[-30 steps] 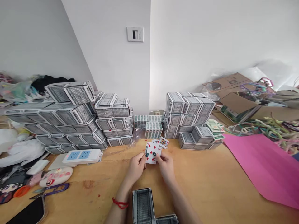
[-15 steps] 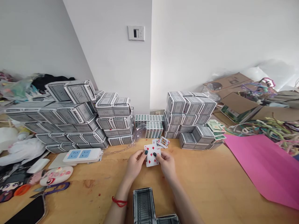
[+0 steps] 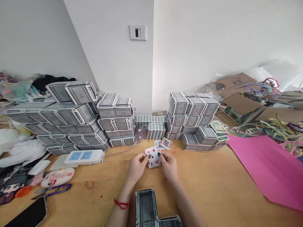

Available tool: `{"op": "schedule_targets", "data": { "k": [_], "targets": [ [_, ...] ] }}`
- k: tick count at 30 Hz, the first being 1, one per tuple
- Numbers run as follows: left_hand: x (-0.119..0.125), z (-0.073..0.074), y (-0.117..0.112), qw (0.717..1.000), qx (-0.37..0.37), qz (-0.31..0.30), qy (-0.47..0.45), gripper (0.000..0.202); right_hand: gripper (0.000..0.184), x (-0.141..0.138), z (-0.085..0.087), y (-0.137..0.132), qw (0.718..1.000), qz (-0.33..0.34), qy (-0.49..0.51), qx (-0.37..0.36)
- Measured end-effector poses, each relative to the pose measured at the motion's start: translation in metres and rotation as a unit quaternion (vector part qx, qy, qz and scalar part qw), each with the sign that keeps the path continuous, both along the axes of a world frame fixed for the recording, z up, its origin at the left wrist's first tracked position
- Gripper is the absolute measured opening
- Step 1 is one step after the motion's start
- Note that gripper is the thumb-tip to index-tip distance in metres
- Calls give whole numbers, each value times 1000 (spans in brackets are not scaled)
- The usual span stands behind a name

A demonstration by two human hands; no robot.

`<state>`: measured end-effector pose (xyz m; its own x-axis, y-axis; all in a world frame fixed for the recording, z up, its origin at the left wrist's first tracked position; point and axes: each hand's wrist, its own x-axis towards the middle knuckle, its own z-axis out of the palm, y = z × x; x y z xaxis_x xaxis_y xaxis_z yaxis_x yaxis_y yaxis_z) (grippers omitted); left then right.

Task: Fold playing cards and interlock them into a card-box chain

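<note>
Playing cards [image 3: 154,157], with a five of diamonds in front, are held face up over the middle of the table. My left hand [image 3: 138,166] pinches them at the left edge, its thumb on the face. At the upper right edge my right hand [image 3: 169,163] pinches them between thumb and fingers; how many cards are held I cannot tell. Just beyond, several loose playing cards [image 3: 165,143] lie overlapping on the table. Close to me, between my forearms, stands a box shape made of grey-patterned cards [image 3: 145,206], cut off by the lower frame edge.
Stacked grey card boxes rise at left [image 3: 71,115] and right [image 3: 191,110]. Green-edged card packs [image 3: 156,130] stand between them. A power strip [image 3: 84,157], purple-handled snips [image 3: 56,189] and a phone [image 3: 28,214] lie left. Pink paper [image 3: 267,170] and a cardboard box [image 3: 246,108] are at right.
The held cards have tilted and shifted slightly left. My right thumb has moved up toward their upper right corner. The other things stay in place.
</note>
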<state>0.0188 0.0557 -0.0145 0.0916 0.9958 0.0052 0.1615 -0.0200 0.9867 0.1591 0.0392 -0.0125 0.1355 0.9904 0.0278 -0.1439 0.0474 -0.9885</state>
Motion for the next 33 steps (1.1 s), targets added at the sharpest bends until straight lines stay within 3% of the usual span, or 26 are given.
{"op": "schedule_targets", "data": {
  "k": [5,9,13,15,17,20,23,27,31,33],
  "targets": [
    [-1,2,0,999,28,-10,19,21,37,0,-5,0,998,15,-54,6],
    [-1,10,-3,997,60,-11,54,20,33,-1,-10,-2,988,-26,-152,3],
    [4,14,-8,992,79,-22,94,22,30,-2,-13,-7,934,-104,-340,7],
    [6,14,-9,992,77,-24,94,23,29,-2,-13,-8,912,-134,-387,8],
    [7,13,-9,994,71,-14,85,22,30,-3,-13,-8,920,-139,-365,8],
    [6,12,-7,996,63,-4,69,22,31,-3,-10,-6,956,-122,-269,8],
    [4,12,-6,996,61,-26,64,24,31,-1,-7,-4,968,-122,-221,8],
    [4,12,-8,991,76,-53,95,29,29,2,-6,-5,958,-118,-260,18],
    [7,12,-11,989,82,-52,108,29,26,2,-10,-7,927,-137,-349,21],
    [8,14,-11,991,78,-42,104,27,26,2,-11,-7,925,-150,-348,16]
  ]
}}
